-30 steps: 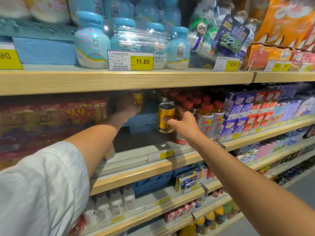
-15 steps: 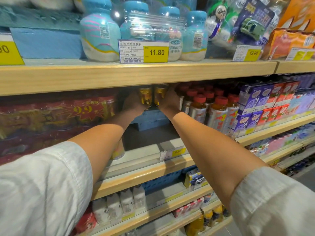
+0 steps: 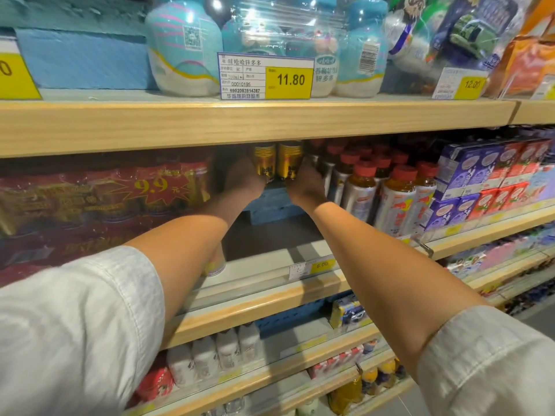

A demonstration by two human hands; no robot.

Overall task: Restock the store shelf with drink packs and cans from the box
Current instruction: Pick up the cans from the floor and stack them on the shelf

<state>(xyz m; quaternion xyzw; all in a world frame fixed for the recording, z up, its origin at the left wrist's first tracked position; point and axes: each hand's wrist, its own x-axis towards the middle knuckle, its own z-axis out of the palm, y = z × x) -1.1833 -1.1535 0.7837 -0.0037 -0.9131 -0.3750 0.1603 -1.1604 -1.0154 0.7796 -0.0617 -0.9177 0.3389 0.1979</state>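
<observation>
left gold metal can (image 3: 264,162) and right gold metal can (image 3: 289,160) upright, side by side, far back under the wooden shelf board (image 3: 180,124).
gripped one each by left hand (image 3: 240,180) and right hand (image 3: 306,184), fingers curled round the outer sides; just over a blue plastic crate (image 3: 270,204); red-capped bottles (image 3: 360,187) close on the right.

Two gold metal drink cans with dark print, left can (image 3: 264,163) and right can (image 3: 289,161), were upright, side by side, just about touching, tops out of view. Both sat high at the back of the grey store shelf with pale wood front edge (image 3: 270,247). Left hand (image 3: 240,180) gripped the left can; right hand (image 3: 306,183) gripped the right can.
</observation>
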